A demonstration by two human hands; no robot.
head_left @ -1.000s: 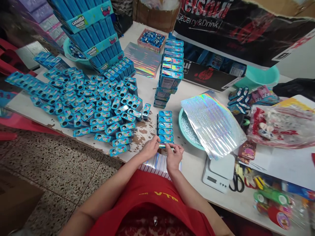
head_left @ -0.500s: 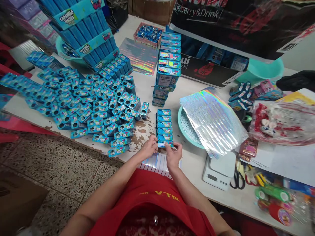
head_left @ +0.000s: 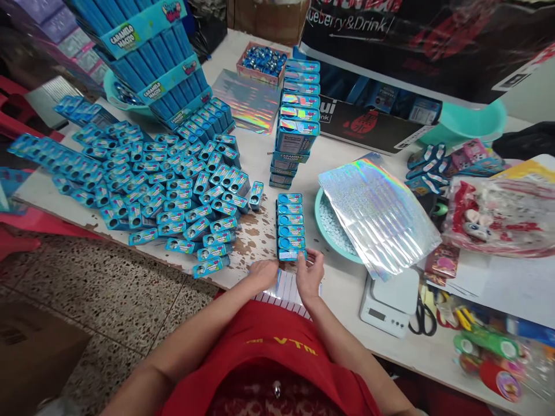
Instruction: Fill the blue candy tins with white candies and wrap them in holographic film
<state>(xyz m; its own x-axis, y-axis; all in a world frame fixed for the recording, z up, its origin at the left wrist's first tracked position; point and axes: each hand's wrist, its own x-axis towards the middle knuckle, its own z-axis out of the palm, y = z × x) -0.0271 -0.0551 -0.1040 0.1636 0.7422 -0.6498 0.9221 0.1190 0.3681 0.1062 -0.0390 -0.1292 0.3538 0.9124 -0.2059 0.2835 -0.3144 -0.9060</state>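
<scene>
Small blue caramel boxes (head_left: pixel 289 219) stand side by side in a short row in front of me. A shiny sticker lies along the top of the nearest box (head_left: pixel 290 255). My right hand (head_left: pixel 310 276) is at that box's right end, thumb against it and the other fingers curled beside it. Just below the row, my left hand (head_left: pixel 263 274) is closed, its fingertips pressed together by the upper left of a holographic sticker sheet (head_left: pixel 289 290). What those fingertips hold, if anything, is hidden. The sheet lies at the table's front edge, against the red apron.
Many blue boxes (head_left: pixel 173 196) cover the table at left, beside a tall display (head_left: pixel 160 63). Behind the row rises a stack of boxes (head_left: pixel 297 136). At right are a turquoise bowl (head_left: pixel 321 216) under holographic sheets (head_left: pixel 381 214), a scale (head_left: pixel 385 312) and scissors (head_left: pixel 422 318).
My left hand has moved off the nearest box, down toward the sticker sheet. My right thumb has slid right, off the sticker's middle toward the box's end. The view has shifted slightly.
</scene>
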